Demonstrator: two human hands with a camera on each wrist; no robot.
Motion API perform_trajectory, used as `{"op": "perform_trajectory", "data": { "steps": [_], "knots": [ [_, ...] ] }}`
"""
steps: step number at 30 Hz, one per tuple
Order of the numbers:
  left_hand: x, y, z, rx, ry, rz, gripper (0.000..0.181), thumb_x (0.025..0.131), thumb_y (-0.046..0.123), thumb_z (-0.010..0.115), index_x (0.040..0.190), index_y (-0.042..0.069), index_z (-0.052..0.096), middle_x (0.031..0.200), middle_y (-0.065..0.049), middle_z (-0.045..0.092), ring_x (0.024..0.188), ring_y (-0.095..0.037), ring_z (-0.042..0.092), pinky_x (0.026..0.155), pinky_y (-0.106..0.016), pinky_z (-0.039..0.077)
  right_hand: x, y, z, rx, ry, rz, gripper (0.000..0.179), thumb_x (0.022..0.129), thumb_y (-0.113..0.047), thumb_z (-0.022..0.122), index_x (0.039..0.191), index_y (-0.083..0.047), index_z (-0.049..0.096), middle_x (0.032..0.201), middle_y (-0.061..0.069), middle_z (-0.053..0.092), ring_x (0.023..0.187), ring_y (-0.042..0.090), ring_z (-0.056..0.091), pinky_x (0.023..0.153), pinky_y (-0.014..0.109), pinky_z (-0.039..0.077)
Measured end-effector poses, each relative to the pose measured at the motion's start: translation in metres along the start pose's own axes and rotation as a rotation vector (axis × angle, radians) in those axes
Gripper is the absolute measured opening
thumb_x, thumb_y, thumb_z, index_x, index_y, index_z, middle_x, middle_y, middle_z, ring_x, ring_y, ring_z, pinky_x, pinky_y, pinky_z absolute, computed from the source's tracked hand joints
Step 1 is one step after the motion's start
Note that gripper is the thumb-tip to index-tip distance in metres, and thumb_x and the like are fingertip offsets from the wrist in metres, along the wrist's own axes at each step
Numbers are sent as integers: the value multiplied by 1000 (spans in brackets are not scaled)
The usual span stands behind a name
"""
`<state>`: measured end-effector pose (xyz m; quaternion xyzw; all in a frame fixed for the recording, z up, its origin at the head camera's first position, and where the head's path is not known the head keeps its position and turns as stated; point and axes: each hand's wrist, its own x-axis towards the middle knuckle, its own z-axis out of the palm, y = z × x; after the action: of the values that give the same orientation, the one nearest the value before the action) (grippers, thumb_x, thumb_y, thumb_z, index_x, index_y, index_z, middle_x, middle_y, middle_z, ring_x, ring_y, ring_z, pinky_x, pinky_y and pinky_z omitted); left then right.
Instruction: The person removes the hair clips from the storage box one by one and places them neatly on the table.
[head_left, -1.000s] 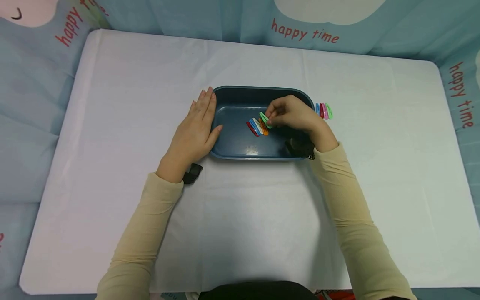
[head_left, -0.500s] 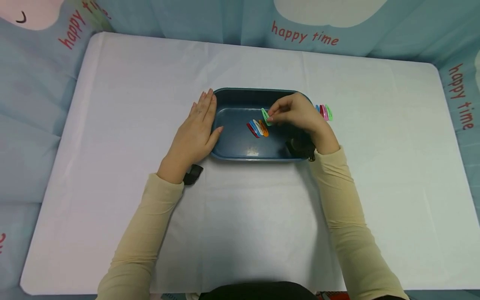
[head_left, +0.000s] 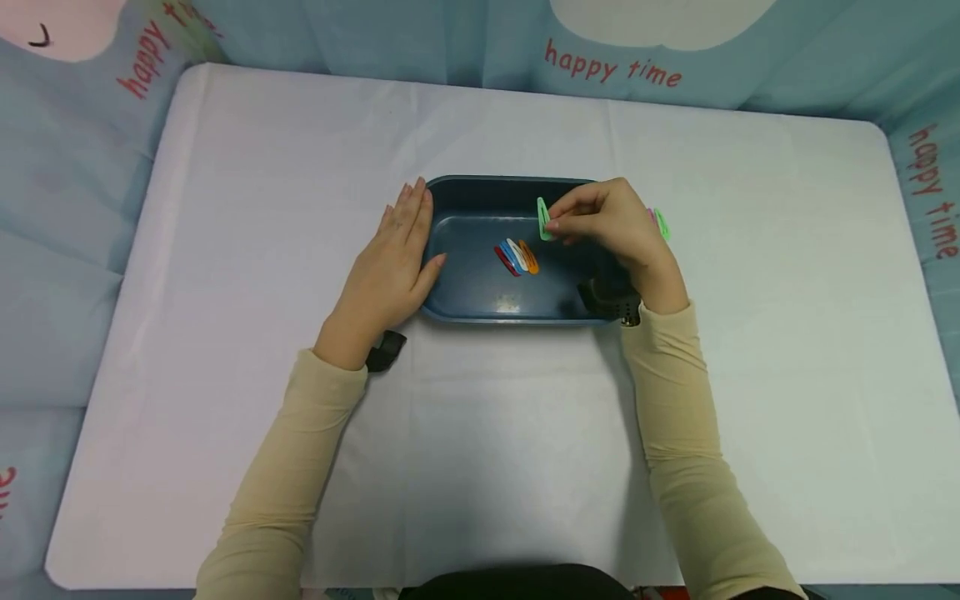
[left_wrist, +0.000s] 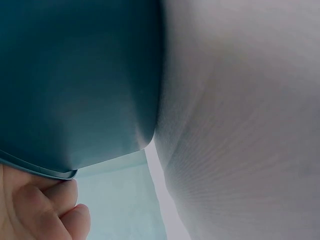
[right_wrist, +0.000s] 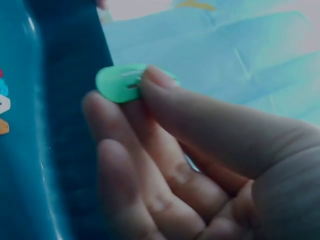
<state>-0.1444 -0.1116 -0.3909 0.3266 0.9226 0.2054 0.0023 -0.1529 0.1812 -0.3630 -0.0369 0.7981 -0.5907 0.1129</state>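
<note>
My right hand (head_left: 618,225) pinches a light green snap hair clip (head_left: 543,220) between thumb and fingers, above the right half of a dark blue tray (head_left: 465,287). In the right wrist view the green hair clip (right_wrist: 115,84) points away from the thumb, its rounded end free. Several hair clips lie side by side on the tray floor: a red clip (head_left: 507,261), blue and white ones, and an orange clip (head_left: 528,257). My left hand (head_left: 384,271) rests along the tray's left rim with fingers straight and the thumb over the edge.
Just right of the tray, partly hidden by my right hand, another green clip (head_left: 662,223) and a pink one lie on the white tablecloth (head_left: 787,333). A blue printed curtain (head_left: 495,50) surrounds the table's back and sides.
The right hand has moved up and to the right with the green hair clip, away from the row in the tray. The left hand has stayed on the rim.
</note>
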Motion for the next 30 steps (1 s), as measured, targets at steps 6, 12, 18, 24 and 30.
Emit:
{"op": "perform_trajectory", "data": {
  "steps": [6, 12, 18, 24, 30],
  "knots": [
    [-1, 0, -1, -11, 2, -1, 68, 100, 30, 41, 147, -8, 10, 156, -19, 4, 144, -24, -2, 114, -42, 7, -3, -4, -4, 138, 57, -47, 3, 80, 5, 70, 83, 4, 72, 70, 5, 70, 64, 22, 65, 61, 26, 52],
    [0, 0, 0, -17, 5, 5, 68, 100, 30, 42, 147, -8, 11, 156, -19, 4, 144, -26, 0, 114, -41, 7, -9, -6, -15, 231, 79, -88, 4, 79, 7, 70, 82, 5, 73, 70, 7, 69, 62, 21, 65, 60, 25, 52],
    [1, -1, 1, -16, 6, 3, 68, 100, 29, 43, 147, -8, 11, 156, -19, 5, 144, -28, 2, 114, -41, 8, -17, -3, -33, 276, 117, -100, 4, 78, 8, 72, 82, 8, 71, 73, 10, 69, 62, 20, 66, 62, 26, 54],
    [1, -2, 1, -13, 8, 1, 68, 100, 30, 42, 147, -8, 11, 156, -19, 4, 144, -26, 0, 114, -40, 7, -22, 3, -48, 319, 153, -88, 6, 78, 13, 68, 82, 9, 70, 73, 10, 70, 60, 20, 66, 61, 25, 54],
    [1, -1, 2, -15, 9, 2, 68, 100, 30, 41, 147, -8, 11, 156, -19, 4, 144, -25, 0, 114, -40, 7, -26, 8, -58, 362, 198, -81, 6, 76, 11, 70, 82, 10, 70, 71, 12, 70, 60, 19, 66, 59, 24, 54]
  ]
}}
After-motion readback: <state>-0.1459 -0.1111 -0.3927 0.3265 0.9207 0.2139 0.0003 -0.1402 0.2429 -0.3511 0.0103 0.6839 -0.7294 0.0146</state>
